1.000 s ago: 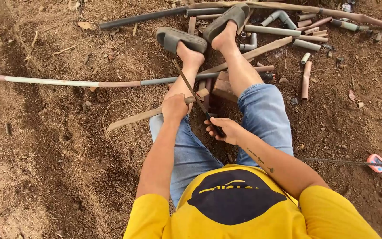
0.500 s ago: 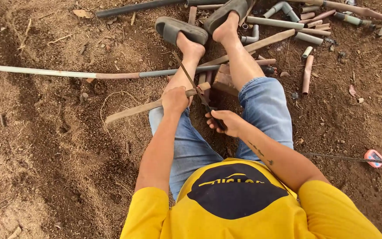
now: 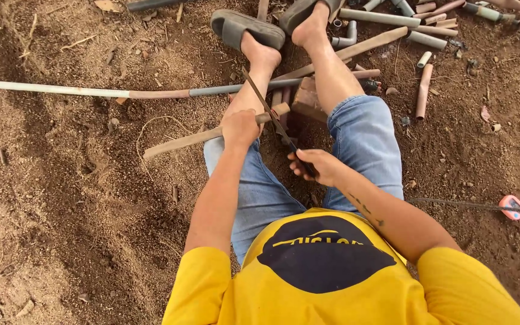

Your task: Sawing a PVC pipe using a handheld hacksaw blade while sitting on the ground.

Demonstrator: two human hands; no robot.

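Observation:
I sit on bare soil with legs stretched out, in blue jeans and a yellow shirt. My left hand grips a dirty, tan pipe that lies across my left leg, its free end pointing left. My right hand holds the dark handle of a thin hacksaw blade. The blade runs diagonally up and away from me and crosses the pipe just right of my left hand, near the pipe's cut end. A reddish brick sits between my legs under that end.
A long grey and pink pipe lies across the soil at left. Several short pipe pieces and fittings are scattered past my sandalled feet. A red tape measure with its tape pulled out lies at the right.
The view has tilted downward, so my feet sit higher in the picture. My hands keep their grip on the pipe and the saw, and the blade stays across the pipe.

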